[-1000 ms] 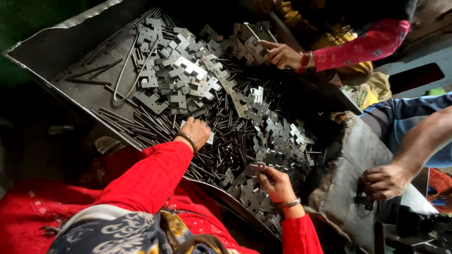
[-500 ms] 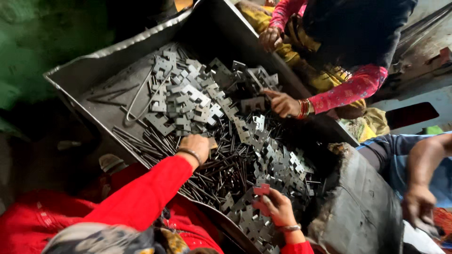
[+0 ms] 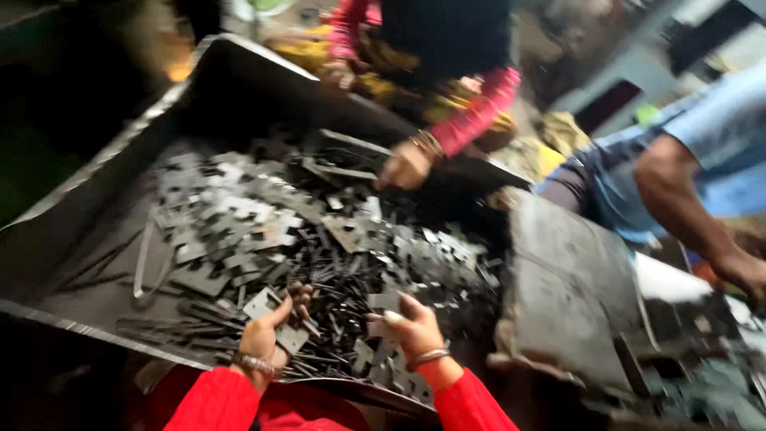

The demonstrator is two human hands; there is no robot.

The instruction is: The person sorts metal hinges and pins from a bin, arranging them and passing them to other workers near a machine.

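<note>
Two hands of mine work at the near rim of a large dark metal tray (image 3: 96, 199) heaped with flat stamped metal plates (image 3: 239, 223) and thin dark rods (image 3: 335, 303). My left hand (image 3: 267, 331), palm up with the fingers curled, holds a small flat plate (image 3: 275, 319) that lies tilted, its long axis running from lower right to upper left. My right hand (image 3: 411, 327), wrist bent upward, pinches another small plate (image 3: 384, 302) between thumb and fingers, just beside the left. Rods lie crosswise beneath both hands. Across the tray a co-worker's hand (image 3: 403, 168) in a pink sleeve touches the pile; another person's arm (image 3: 678, 199) reaches down at the right. Blur hides finer detail.
</note>
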